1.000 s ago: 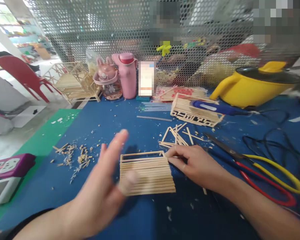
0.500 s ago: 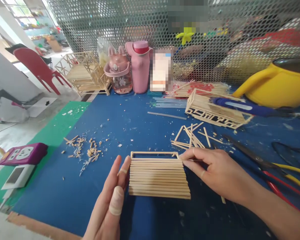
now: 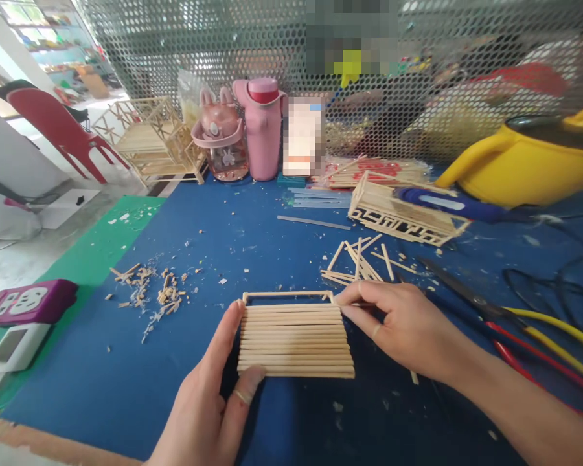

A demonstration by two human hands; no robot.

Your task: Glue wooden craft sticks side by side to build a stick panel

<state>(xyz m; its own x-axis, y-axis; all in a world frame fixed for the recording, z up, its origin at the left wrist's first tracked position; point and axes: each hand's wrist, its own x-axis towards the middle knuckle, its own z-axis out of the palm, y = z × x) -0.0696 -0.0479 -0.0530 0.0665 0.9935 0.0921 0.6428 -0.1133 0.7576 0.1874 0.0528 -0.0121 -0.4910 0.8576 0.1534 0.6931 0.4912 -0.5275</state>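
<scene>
A small panel of wooden sticks (image 3: 296, 340), laid side by side on a frame, lies in front of me, with a gap near its far edge. My left hand (image 3: 208, 395) grips its left side, the index finger at the far corner and the thumb at the near corner. At the far right corner, my right hand (image 3: 398, 323) is closed in a pinch. Whether a separate small piece sits between those fingertips is hidden. Loose cut sticks (image 3: 362, 259) lie just beyond the right hand. Tape or a finger cover wraps several fingertips.
Dark-bladed cutters (image 3: 466, 291) with coloured handles lie at right. Behind are a stick-built model (image 3: 408, 210), a blue corded tool (image 3: 451, 202), a yellow container (image 3: 525, 162) and pink bottles (image 3: 263, 129). Wood scraps (image 3: 160, 288) and a purple power strip (image 3: 29, 303) are at left.
My left fingers have closed from a spread pose onto the panel's left side, thumb now at its near corner. The right hand keeps its pinch. The whole view has shifted slightly.
</scene>
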